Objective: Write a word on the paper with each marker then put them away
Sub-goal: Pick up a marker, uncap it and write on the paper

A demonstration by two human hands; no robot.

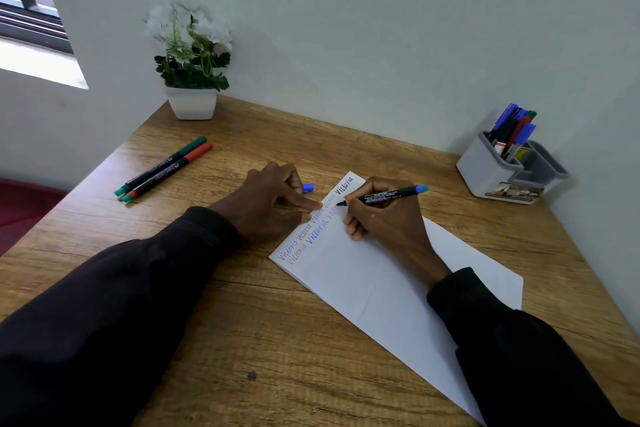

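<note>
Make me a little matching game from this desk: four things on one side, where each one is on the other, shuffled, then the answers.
Things:
1. marker with blue end
2. blue cap
3. green and red markers
4. flower pot

Places:
A. far left corner of the desk
B. in the right hand
C. lying left of the paper
D. at the left hand

Pairs: 1-B, 2-D, 3-C, 4-A

1. Both arms wear long, loose black sleeves of a matte fabric.
2. The left sleeve (pixel 114 291) ends in a ribbed cuff at the wrist, just behind the bare left hand (pixel 270 204).
3. The right sleeve (pixel 512 350) ends in a plain cuff, just behind the bare right hand (pixel 384 218).
4. Soft folds crease the fabric near both cuffs.
</note>
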